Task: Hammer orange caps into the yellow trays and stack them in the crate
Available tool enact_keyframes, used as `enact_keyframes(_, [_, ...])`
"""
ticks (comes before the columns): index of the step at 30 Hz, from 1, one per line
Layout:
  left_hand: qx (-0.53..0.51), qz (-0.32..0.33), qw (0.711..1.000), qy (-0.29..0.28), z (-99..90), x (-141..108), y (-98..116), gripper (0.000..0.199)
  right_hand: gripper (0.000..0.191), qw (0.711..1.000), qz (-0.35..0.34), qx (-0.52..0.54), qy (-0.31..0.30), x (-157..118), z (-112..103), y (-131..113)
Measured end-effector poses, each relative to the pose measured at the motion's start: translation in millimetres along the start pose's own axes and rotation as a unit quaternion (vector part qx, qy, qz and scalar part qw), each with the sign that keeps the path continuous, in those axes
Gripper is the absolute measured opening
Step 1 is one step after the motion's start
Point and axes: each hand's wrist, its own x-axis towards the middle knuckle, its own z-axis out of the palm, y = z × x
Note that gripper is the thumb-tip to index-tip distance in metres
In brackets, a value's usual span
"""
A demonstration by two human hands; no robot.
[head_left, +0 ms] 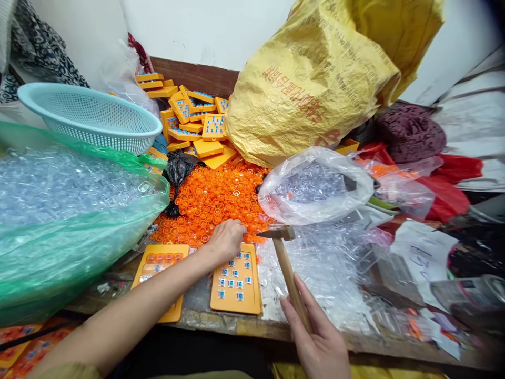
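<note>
Hammer (290, 276) in the right hand (319, 337), head view: this grip is wrapped about the lower wooden handle, thumb on one side, fingers on the other; metal head at the far end, its narrow end toward the orange rings (216, 195). Left hand (228, 239) at the near edge of that heap, knuckles up, fingers curled down among the rings; fingertips hidden, so whether this grip is pinching a ring cannot be told. Just below the left hand, on the counter (248, 327), an orange tray (216, 305) dotted with small blue-and-white pieces. A second tray (171, 314), partly behind the left forearm, carries a row of orange rings near its top. Loose clear pieces (323, 268) spread right of the trays. Green bag (79, 268) of clear pieces at left; yellow sack (311, 95) behind, beside a jumbled stack of similar trays (213, 149).
</note>
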Motion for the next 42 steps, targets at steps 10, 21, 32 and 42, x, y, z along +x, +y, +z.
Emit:
enact_keyframes(10, [0.013,0.088,0.996,0.01,8.2,-17.1,-0.3,0.036,0.044,0.998,-0.048,-0.045,0.002,-8.8,4.0,15.5])
enact_keyframes(21, [-0.169,0.032,0.985,0.014,6.2,-48.0,4.6,0.065,0.048,0.961,-0.243,-0.128,-0.024,-16.0,5.4,20.8])
enact_keyframes(32, [-0.262,-0.085,0.961,0.028,11.2,-44.7,8.5,0.082,0.053,0.945,-0.264,-0.177,-0.075,-18.4,5.2,20.7])
enact_keyframes(42, [-0.194,-0.122,0.973,0.02,4.2,-41.1,12.4,0.076,0.054,0.958,-0.259,-0.111,-0.043,-12.5,0.5,5.3])
